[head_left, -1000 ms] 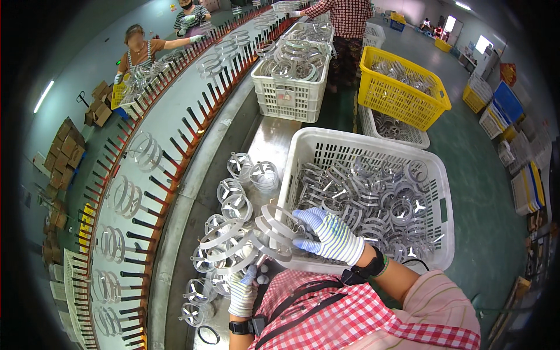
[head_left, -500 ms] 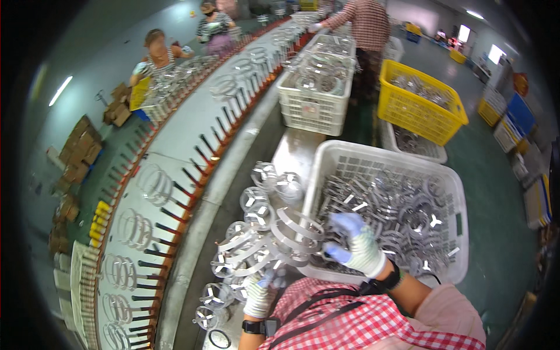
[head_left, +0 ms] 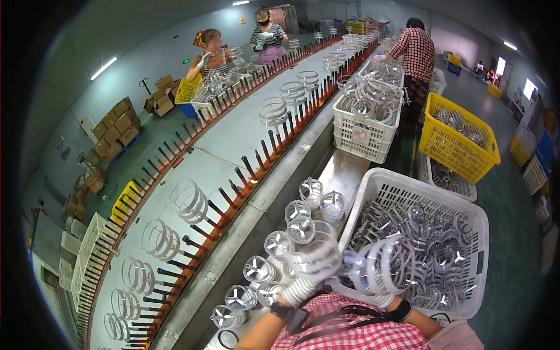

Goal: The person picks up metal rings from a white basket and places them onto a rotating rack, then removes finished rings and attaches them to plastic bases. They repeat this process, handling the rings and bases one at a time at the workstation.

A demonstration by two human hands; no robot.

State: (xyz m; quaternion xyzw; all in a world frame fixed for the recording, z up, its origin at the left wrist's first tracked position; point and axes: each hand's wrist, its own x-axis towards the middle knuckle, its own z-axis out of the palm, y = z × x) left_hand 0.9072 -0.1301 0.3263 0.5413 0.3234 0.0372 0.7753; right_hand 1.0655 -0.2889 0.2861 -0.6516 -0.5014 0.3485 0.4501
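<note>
In front of me, my left hand (head_left: 300,290), in a white striped glove, is closed round a clear plastic ringed frame (head_left: 318,256) that is slightly blurred. Beside it, my right hand (head_left: 380,300) grips another clear ringed frame (head_left: 388,265), whose rings hide part of the fingers. The two frames are close together; I cannot tell whether they touch. Several clear cup-shaped pieces (head_left: 259,269) with white three-armed ends lie on the metal bench to the left. Below my right hand's frame, a white crate (head_left: 479,256) holds many loose clear ring pieces.
A curved conveyor (head_left: 224,154) edged with upright dark pegs (head_left: 244,168) runs along the left, carrying ringed frames. Further ahead stand a filled white crate (head_left: 359,137) and a yellow crate (head_left: 461,157). Several people (head_left: 415,55) work along the conveyor.
My right hand, earlier open over the crate, now holds a ringed frame. My left hand with its frame has moved right, toward the other hand. The whole view has shifted.
</note>
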